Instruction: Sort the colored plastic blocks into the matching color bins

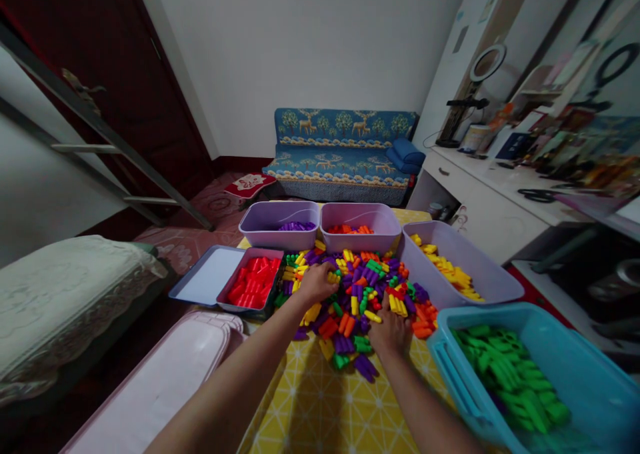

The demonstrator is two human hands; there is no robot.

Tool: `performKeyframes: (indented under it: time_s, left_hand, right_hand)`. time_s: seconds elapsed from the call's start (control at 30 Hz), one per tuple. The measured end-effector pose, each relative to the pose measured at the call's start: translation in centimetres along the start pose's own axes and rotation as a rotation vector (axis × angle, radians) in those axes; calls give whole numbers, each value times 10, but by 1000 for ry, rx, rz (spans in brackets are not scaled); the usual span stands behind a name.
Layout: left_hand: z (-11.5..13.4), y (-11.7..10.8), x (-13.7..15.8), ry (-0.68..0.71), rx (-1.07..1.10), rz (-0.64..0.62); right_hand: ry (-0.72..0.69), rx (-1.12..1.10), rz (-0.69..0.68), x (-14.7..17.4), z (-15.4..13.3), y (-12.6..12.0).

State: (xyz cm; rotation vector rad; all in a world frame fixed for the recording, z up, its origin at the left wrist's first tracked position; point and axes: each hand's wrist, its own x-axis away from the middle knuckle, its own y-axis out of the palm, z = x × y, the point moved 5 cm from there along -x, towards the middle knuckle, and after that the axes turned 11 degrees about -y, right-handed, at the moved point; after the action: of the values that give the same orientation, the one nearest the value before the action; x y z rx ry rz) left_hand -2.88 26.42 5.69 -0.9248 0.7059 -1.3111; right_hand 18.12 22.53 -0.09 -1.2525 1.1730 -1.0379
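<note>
A mixed pile of plastic toy building pieces, in yellow, purple, green, orange and red, covers the middle of the table. On its left side my left hand has its fingers curled round a yellow building piece. My right hand is low on the right of the pile, fingers bent about yellow building pieces. Sorted colours lie around: purple in the left lilac bin, orange in the middle lilac bin, yellow in the right lilac bin, red in a tin, green in a turquoise bin.
A yellow patterned cloth covers the table. Pale pink lids are stacked at the left front, near the tin's open lid. Beyond stand a blue covered sofa, a white dresser and a metal ladder.
</note>
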Motion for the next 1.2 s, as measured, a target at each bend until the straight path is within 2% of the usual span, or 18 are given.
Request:
performKeyframes:
  time_s: [0.23, 0.43, 0.53, 0.67, 0.83, 1.0, 1.1, 1.2]
  left_hand:
    - [-6, 6, 7, 40, 75, -48]
    - [-11, 8, 6, -94, 491, 47]
    - [-12, 7, 3, -127, 614, 102]
    - [-8, 0, 2, -141, 786, 90]
    - [14, -2, 17, -118, 1061, -62]
    - [50, 32, 43, -197, 1326, -409]
    - [76, 51, 55, -140, 1300, -561]
    - [87, 56, 57, -41, 1178, -547]
  right_hand:
    - [-1, -33, -10, -1, 2, 5]
    - [9, -21, -46, 0, -1, -2]
    - [-5, -9, -61, 0, -1, -3]
    - [4, 8, -11, 0, 0, 0]
    - [4, 24, -6, -1, 2, 8]
    - [-8, 10, 67, -1, 1, -1]
    - [-61, -33, 70, 1, -3, -6]
    - [-101, -77, 11, 3, -4, -6]
